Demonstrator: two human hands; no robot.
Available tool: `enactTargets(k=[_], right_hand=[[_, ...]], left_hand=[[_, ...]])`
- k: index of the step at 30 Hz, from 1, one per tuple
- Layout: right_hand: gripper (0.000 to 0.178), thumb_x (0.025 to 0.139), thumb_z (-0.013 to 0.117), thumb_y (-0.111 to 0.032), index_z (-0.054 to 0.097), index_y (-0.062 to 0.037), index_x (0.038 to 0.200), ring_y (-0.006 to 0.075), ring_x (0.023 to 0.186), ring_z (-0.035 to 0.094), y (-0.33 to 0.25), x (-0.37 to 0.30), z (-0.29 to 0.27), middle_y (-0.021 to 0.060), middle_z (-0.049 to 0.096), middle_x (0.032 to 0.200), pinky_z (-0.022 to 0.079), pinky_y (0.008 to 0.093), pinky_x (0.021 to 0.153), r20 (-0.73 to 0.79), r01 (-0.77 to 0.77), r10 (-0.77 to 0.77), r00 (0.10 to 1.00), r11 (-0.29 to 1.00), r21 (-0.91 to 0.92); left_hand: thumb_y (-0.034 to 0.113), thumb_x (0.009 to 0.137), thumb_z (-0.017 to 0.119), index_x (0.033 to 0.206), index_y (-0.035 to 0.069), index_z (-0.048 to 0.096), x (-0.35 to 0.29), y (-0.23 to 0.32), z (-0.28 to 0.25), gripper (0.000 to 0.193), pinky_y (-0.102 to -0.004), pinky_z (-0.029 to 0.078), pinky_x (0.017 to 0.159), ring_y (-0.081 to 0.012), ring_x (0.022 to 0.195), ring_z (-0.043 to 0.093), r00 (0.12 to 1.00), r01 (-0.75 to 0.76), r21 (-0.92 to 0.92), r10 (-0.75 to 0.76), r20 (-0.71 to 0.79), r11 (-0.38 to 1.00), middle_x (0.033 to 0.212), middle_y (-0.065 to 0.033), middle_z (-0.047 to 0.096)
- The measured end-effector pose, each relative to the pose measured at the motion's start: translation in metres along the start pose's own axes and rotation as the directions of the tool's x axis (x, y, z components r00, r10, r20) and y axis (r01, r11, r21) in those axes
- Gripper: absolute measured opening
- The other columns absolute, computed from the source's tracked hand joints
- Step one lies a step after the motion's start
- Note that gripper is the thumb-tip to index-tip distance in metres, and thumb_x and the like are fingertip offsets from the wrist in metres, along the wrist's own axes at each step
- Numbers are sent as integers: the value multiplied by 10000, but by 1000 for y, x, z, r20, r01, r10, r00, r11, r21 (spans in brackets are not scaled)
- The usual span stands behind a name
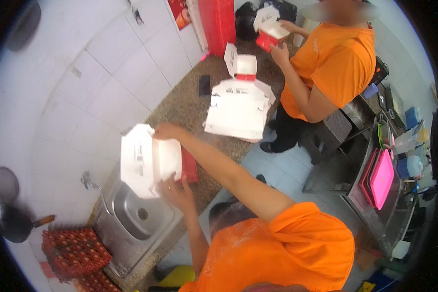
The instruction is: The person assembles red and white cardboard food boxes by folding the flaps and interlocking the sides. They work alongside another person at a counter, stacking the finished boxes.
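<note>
Over the counter beside the sink is a cardboard box (pixel 170 158), white inside and red outside, its wide lid flap raised on the left. My right hand (pixel 166 130) grips its far corner, fingers closed on the edge. At the near corner my left hand (pixel 176 193) holds the side, its thumb along the box and its fingers by the lid flap. Farther along the counter lies a stack of flat white cardboard blanks (pixel 236 112). Behind the stack stands another opened box (pixel 246 64) with a red front.
A steel sink (pixel 126 207) with a tap (pixel 90 182) lies close on the left. A dark phone (pixel 204 85) rests by the wall. At the far right a co-worker (pixel 336 63) in orange holds a similar box (pixel 272 31). Pink trays (pixel 382 180) stand on a rack.
</note>
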State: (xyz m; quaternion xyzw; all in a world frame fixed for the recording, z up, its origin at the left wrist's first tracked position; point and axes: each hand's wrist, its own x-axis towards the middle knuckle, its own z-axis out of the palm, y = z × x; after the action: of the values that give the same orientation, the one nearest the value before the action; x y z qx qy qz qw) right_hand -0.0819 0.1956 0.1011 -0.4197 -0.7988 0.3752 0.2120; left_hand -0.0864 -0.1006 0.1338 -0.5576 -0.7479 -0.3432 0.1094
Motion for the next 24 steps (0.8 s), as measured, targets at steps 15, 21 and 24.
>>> enactTargets(k=[15, 21, 24], right_hand=[[523, 827, 602, -460, 764, -18, 1056, 409, 1062, 691, -15, -12, -16, 250, 711, 1124, 538, 488, 927, 81, -16, 19, 997, 999, -35], [523, 827, 602, -463, 765, -26, 1065, 407, 1069, 689, -14, -15, -18, 249, 713, 1126, 531, 503, 935, 98, -7, 12, 995, 999, -46], [538, 822, 606, -468, 763, -18, 1071, 406, 1073, 689, -13, -8, -18, 245, 715, 1129, 525, 510, 943, 112, -14, 19, 994, 999, -51]], left_hand=[[360, 838, 798, 1096, 163, 726, -6, -1, -1, 332, -553, 316, 1076, -371, 1308, 493, 999, 31, -44, -31, -11, 999, 1109, -69, 644], [363, 845, 792, 1084, 171, 733, -5, 6, -8, 311, -528, 326, 1047, -387, 1322, 491, 999, 54, -74, -54, 9, 996, 1086, -65, 647], [359, 849, 791, 1067, 163, 738, -6, 5, -1, 297, -521, 336, 1035, -395, 1321, 493, 998, -4, -44, 1, -58, 999, 1072, -67, 648]])
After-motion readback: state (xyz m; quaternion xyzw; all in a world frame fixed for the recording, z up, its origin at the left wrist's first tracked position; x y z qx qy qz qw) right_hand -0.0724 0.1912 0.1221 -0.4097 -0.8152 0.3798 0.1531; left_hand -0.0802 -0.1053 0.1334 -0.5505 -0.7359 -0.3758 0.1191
